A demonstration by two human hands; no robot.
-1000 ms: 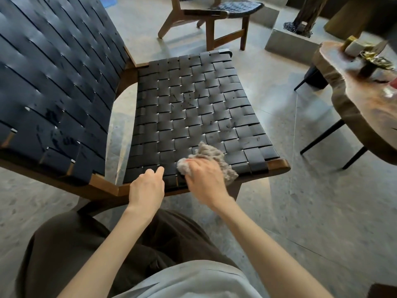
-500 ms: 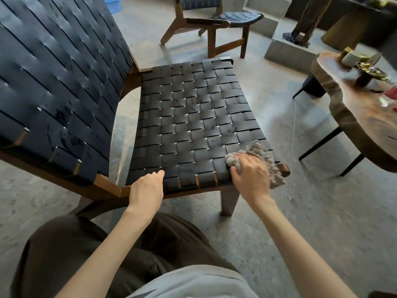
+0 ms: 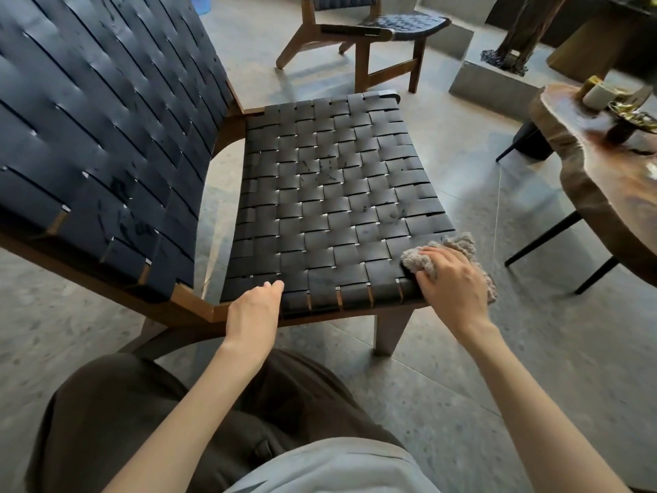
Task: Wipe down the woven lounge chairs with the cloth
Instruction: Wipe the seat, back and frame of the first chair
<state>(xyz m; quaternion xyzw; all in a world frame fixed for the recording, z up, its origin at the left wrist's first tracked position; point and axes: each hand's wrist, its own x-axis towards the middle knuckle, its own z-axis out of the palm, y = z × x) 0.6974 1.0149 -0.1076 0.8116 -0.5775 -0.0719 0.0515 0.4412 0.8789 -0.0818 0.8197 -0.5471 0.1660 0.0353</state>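
A lounge chair with a black woven seat [image 3: 334,201] and a dark woven back [image 3: 89,112] on a wooden frame fills the left and middle of the head view. My right hand [image 3: 453,282] holds a fluffy grey cloth [image 3: 458,245] against the seat's near right corner. My left hand [image 3: 254,307] rests on the seat's near edge with its fingers curled loosely, thumb on the weave. Dark smudges show on the middle of the seat and on the lower part of the back.
A second woven chair [image 3: 373,26] stands farther back. A live-edge wooden table [image 3: 597,179] with black legs and small items on it is close on the right. Concrete blocks [image 3: 494,87] sit behind it. The floor is grey stone.
My right hand has swept the cloth along the seat's near edge from the middle to the right corner. My left hand has stayed on the edge.
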